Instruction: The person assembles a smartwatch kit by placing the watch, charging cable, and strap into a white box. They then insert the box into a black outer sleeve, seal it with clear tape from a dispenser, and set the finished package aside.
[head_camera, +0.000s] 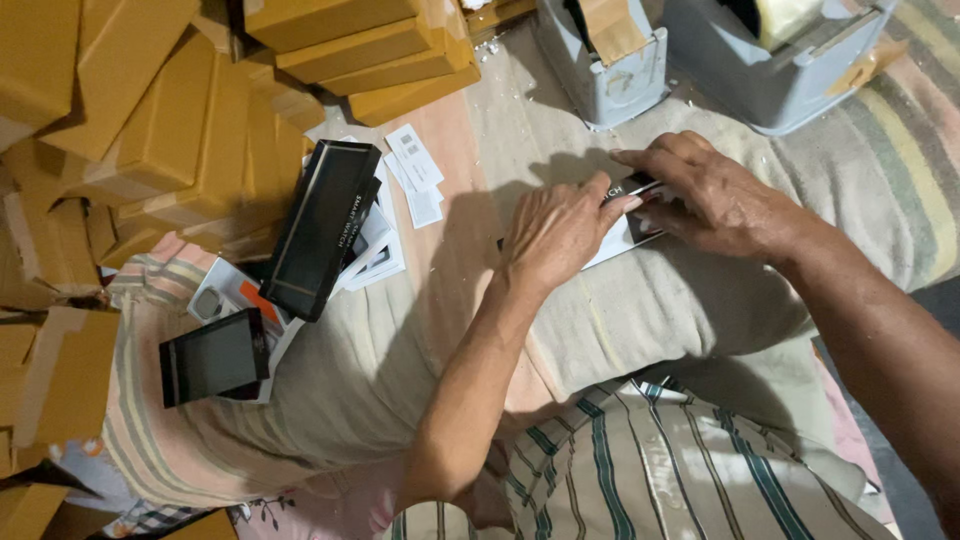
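Both hands pressed onto a slim black-and-white box on the bedding.

The left hand (555, 232) and right hand (715, 195) meet on the slim box (622, 232), right of centre on the beige blanket (400, 350); left fingers (612, 205) pinch its near edge, right fingers lie flat along its top, holding it between them. Best to keep it pinned flat so it can't slide on the soft cloth. At nine o'clock lies a long black carton (322, 228) over white boxes, a small dark box (213, 357) below; brown cartons (170, 130) crowd ten o'clock. Two grey tape dispensers (610, 60) at twelve hem in the far side.
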